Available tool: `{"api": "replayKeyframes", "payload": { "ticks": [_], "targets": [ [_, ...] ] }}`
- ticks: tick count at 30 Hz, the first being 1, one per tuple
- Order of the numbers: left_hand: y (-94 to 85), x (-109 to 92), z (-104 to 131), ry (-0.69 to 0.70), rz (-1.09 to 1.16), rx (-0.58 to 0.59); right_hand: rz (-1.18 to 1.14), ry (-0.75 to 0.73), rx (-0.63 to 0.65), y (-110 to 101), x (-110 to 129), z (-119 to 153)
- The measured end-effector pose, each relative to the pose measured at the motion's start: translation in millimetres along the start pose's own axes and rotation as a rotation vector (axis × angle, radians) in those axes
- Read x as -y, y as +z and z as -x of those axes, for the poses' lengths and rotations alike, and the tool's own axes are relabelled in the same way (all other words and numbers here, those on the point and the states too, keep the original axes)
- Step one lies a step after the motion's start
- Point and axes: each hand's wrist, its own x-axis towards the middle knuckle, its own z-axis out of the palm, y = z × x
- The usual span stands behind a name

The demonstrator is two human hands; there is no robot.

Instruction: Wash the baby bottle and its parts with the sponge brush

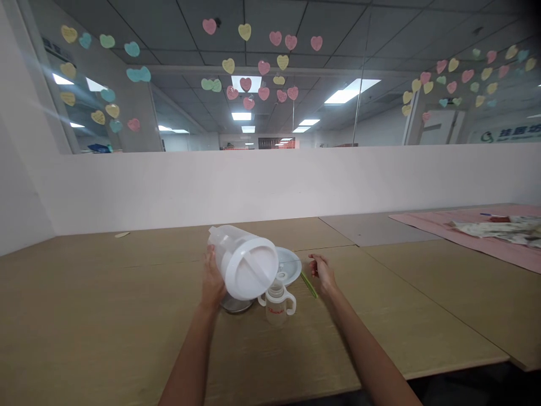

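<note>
Pitcher [243, 262] of translucent white plastic: in the head view you have it tipped near the middle of the table [127, 316], its broad, ridged round end turned down and towards you. Your left hand [212, 276] has it firmly from the left side, fingers wrapped against the body; whether they go round a handle is hidden. Your right hand [322, 270] is well apart from it, fingers curled in loosely; you cannot tell whether they fully close or pinch anything small.

Just beside the pitcher's lower right edge stands your two-handled bottle [276, 307], upright and uncapped, with red lettering. Contact between the two is unclear. Behind the bottle sits a white plate [296, 272] bearing a small ring-shaped piece [281, 276]. A slim green stick [309, 286] lies slantwise between the plate and your right hand, and a round metal dish [237, 306] shows partly from under the pitcher's outline.

On your left, tabletop spreads broadly to the white wall [177, 189], which also bounds the back edge. On your right, wide boards run out to the pink cloth [422, 223], with a seam angling across. Your right forearm crosses the near edge, close to its stepped corner.
</note>
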Motion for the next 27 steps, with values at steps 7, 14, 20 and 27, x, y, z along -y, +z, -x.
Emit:
{"api": "replayKeyframes", "payload": {
  "ticks": [7,14,20,27],
  "targets": [
    [-2.5,-2.4,-0.6,0.052,-0.019,0.021,0.007,0.011,-0.012,1.1,3.0,1.1],
    [-3.5,-2.3,-0.9,0.034,-0.044,0.059,0.010,0.015,-0.007,1.2,3.6,1.5],
    [-1.9,-3.7,-0.3,0.000,-0.024,0.098,0.017,0.014,-0.001,0.8,3.3,1.9],
    [-0.9,-3.5,-0.2,-0.052,-0.008,0.058,0.009,0.011,0.016,0.1,2.6,2.3]
  ]
}}
